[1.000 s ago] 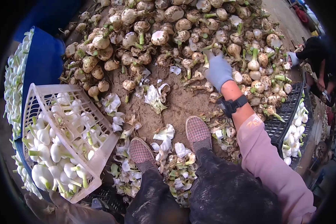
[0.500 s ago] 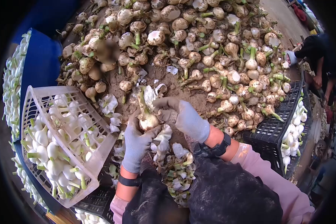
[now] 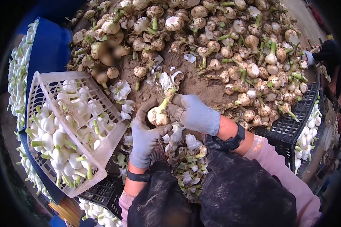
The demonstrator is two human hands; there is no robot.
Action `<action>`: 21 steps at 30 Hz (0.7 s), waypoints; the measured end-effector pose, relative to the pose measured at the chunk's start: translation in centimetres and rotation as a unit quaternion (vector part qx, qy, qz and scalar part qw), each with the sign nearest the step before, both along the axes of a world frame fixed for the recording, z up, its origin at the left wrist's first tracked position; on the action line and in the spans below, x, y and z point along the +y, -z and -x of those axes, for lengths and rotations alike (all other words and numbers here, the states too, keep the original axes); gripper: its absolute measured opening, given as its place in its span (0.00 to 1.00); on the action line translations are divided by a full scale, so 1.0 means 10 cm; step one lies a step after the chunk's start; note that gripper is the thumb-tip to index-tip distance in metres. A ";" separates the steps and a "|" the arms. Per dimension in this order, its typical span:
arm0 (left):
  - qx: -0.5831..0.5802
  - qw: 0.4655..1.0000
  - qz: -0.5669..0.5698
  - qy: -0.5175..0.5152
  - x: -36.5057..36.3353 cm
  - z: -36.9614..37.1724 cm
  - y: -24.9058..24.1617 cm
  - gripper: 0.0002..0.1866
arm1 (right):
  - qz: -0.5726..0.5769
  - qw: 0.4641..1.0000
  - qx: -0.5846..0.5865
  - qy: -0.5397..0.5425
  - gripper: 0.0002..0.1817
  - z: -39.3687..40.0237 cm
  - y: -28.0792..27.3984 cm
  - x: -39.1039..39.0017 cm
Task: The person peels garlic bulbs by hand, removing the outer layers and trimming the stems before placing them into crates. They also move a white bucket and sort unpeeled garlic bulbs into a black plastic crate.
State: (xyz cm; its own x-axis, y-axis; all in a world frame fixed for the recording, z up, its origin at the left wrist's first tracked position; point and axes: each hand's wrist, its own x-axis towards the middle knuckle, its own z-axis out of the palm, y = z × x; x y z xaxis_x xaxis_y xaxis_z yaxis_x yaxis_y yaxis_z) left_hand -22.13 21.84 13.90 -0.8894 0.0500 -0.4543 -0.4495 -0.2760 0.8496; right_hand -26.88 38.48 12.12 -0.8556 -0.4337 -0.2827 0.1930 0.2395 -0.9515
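My left hand [image 3: 143,140], in a grey glove with a soiled palm, cradles a garlic bulb [image 3: 158,117] between thumb and fingers. The bulb is pale with brownish patches, and its green-yellow stem leans up to the right. At its right side my gloved right hand [image 3: 199,115] is closed, fingers bent against the base of the stem; any skin pinched there is hidden. Loose whitish garlic skin [image 3: 165,81] lies on the soil just beyond the stem. More peeled skins and trimmings [image 3: 191,170] are heaped below the hands, between my knees.
A large pile of dirty garlic bulbs [image 3: 250,56] spreads ahead. On the left stands a tilted white plastic crate [image 3: 98,159] of cleaned garlic, beside a blue container [image 3: 49,49]. A black crate [image 3: 286,130] stands at the right. Another person [image 3: 331,56] is at the far right edge.
The bulb has tipped, its stem now leaning right instead of standing upright. My right hand has come in against it. The whole view has shifted, moving the scene rightward and slightly up.
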 end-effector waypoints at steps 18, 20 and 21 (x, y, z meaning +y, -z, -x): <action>-0.014 0.995 0.088 0.045 -0.10 -0.13 0.21 0.41 | 0.106 0.980 -0.170 0.006 0.12 -0.05 0.35 -0.11; -0.053 0.993 0.106 -0.019 -0.18 -0.18 0.25 0.34 | 0.025 0.975 -0.219 -0.030 0.12 -0.05 0.38 -0.07; -0.054 0.993 0.108 -0.019 -0.22 -0.15 0.25 0.34 | 0.069 0.964 -0.256 -0.027 0.13 -0.05 0.20 -0.02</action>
State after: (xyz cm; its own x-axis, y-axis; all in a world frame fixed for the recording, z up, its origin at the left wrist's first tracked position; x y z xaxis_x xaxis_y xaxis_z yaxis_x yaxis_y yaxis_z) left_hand -20.67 19.66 11.39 -0.8339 -0.0907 -0.5444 -0.5347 -0.1116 0.8377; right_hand -26.38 38.25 10.12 -0.5953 -0.5372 -0.5975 0.6361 0.1393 -0.7589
